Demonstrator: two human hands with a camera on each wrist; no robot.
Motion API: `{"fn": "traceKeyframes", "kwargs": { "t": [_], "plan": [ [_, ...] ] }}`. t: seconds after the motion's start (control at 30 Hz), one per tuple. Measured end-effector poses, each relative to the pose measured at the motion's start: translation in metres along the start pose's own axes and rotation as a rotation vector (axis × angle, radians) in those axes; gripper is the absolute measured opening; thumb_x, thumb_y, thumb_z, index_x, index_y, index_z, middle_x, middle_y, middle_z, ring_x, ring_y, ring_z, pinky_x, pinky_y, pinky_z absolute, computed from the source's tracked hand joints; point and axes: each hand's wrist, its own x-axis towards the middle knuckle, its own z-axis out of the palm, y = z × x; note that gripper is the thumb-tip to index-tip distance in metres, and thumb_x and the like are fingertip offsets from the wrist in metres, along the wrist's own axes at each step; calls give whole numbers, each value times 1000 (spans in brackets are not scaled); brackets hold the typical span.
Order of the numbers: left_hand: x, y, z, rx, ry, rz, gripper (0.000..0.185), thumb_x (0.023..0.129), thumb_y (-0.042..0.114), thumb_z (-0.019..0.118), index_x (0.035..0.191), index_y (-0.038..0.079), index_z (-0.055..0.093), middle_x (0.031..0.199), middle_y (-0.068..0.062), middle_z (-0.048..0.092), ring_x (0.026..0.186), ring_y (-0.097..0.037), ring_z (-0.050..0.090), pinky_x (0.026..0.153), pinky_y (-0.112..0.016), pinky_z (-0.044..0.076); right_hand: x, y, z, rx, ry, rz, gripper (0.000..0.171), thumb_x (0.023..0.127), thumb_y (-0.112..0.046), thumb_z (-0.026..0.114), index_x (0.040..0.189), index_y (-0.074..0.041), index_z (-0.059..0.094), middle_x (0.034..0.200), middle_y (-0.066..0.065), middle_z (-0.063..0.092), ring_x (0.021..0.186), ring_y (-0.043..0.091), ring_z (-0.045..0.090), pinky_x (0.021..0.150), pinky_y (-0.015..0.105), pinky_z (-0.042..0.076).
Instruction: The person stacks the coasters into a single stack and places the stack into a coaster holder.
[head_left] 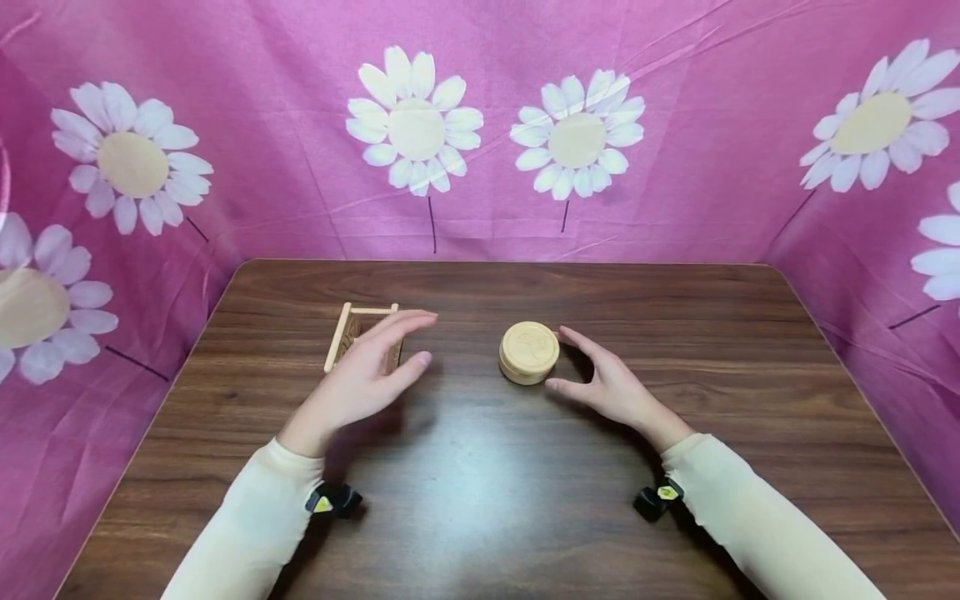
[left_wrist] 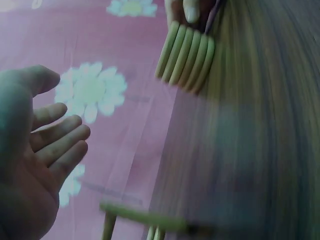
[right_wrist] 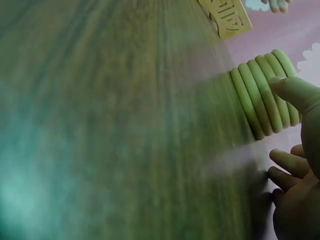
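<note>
A stack of round, light wooden coasters (head_left: 529, 352) stands upright on the table, the top one bearing a faint engraved pattern. In the right wrist view the stack (right_wrist: 262, 97) shows several discs with rounded edges. My right hand (head_left: 615, 390) is beside its right side, thumb and fingers spread and loosely bent; whether they touch it I cannot tell. My left hand (head_left: 366, 377) is held above a small wooden holder (head_left: 337, 337), palm turned inward, fingers extended, holding nothing. This hand hides part of the holder, whose carved panel (right_wrist: 230, 19) shows in the right wrist view.
The dark wood-grain table (head_left: 465, 467) runs back to a pink cloth (head_left: 487, 217) printed with white daisies, which also hangs on both sides. A black wrist device (head_left: 336, 500) is strapped to the left sleeve, another (head_left: 656, 500) to the right.
</note>
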Motion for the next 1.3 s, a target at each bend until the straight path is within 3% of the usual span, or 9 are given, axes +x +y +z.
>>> {"fn": "traceKeyframes", "kwargs": {
  "t": [0.17, 0.37, 0.67, 0.87, 1.17, 1.3],
  "plan": [
    [19, 16, 21, 13, -87, 6, 53, 105, 25, 69, 154, 8, 57, 158, -8, 59, 149, -29, 54, 128, -51, 42, 3, 3, 3, 10, 1, 4, 92, 90, -25, 88, 164, 0, 40, 161, 20, 55, 155, 40, 44, 131, 59, 32],
    [36, 22, 48, 35, -125, -24, 57, 104, 30, 70, 154, 4, 56, 156, -11, 60, 148, -29, 55, 126, -49, 44, 6, 3, 7, -3, 3, 0, 97, 87, -25, 91, 165, 0, 38, 161, 21, 55, 154, 40, 46, 130, 59, 33],
    [55, 18, 80, 37, -181, -203, 81, 101, 45, 75, 162, 2, 43, 165, -18, 49, 154, -34, 47, 131, -50, 38, 10, 3, 13, -75, 17, -57, 97, 87, -24, 92, 163, 4, 39, 162, 30, 49, 151, 48, 46, 126, 65, 37],
    [63, 10, 95, 36, -202, -267, 93, 95, 47, 81, 164, 1, 38, 168, -21, 44, 157, -36, 42, 133, -50, 34, 11, 2, 19, -81, 29, -81, 98, 85, -20, 93, 163, 5, 38, 160, 29, 51, 149, 50, 48, 125, 67, 38],
    [69, 7, 107, -30, -202, -182, 92, 92, 40, 87, 162, 1, 42, 160, -21, 53, 150, -35, 51, 128, -50, 42, 16, 8, 30, -57, 139, -229, 90, 80, -21, 94, 155, 1, 50, 144, 25, 65, 135, 48, 59, 116, 68, 45],
    [71, 6, 110, -42, -201, -164, 89, 93, 39, 86, 161, 2, 43, 160, -20, 54, 150, -35, 51, 128, -51, 42, 18, 6, 32, -41, 144, -222, 91, 79, -23, 94, 155, 1, 51, 148, 27, 63, 138, 51, 56, 118, 71, 42]
  ]
}}
